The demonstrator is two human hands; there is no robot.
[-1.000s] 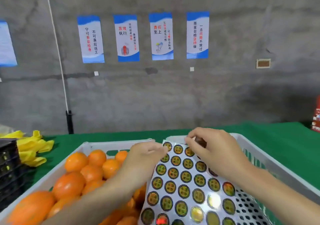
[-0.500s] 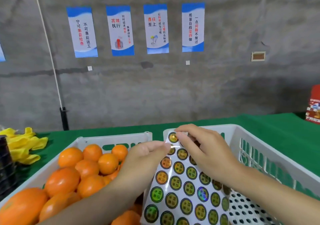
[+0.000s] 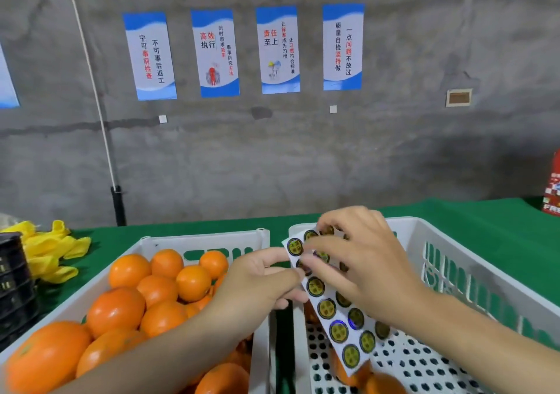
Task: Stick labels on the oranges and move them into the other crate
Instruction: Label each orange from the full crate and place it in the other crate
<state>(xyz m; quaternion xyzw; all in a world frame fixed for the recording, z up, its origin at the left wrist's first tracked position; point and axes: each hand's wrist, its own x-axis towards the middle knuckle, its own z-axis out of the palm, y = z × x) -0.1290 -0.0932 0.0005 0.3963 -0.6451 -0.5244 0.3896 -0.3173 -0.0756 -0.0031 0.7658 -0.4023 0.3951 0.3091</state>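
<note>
A white sheet of round gold-green labels (image 3: 335,318) hangs tilted over the gap between two white crates. My left hand (image 3: 260,281) pinches the sheet's left edge. My right hand (image 3: 357,260) lies over the sheet's top, its fingertips curled on a label near the upper left corner. The left crate (image 3: 200,242) is heaped with oranges (image 3: 157,290). Under the sheet, in the right crate (image 3: 436,287) with its perforated floor, lie a few oranges (image 3: 381,384), partly hidden.
Both crates stand on a green table (image 3: 485,221) against a grey concrete wall with posters. Yellow gloves (image 3: 48,251) lie at the far left beside a black crate (image 3: 15,284). A red box (image 3: 553,193) stands at the right edge.
The label sheet has turned narrower and more upright, and shifted right. My right hand has moved to the sheet's top left labels. My left hand keeps its pinch on the edge.
</note>
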